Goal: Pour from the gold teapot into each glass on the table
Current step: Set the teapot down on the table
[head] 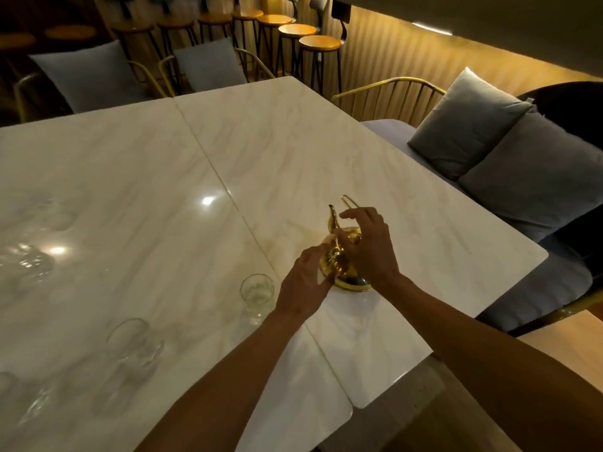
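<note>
no readable text, no labels, no numbers anywhere

Teapot (pixel 346 262) on the table (pixel 293 151), toward its right edge.
One glass (pixel 256 296) stands just left of it; another glass (pixel 135 345) further left, nearer; both hands at the teapot.

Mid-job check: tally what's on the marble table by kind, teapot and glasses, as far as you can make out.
Gold teapot: 1
Clear glasses: 5 that can be made out, one beside the left hand, one nearer, three blurred at the left edge
Total: 6; the blurred ones are uncertain.
</note>
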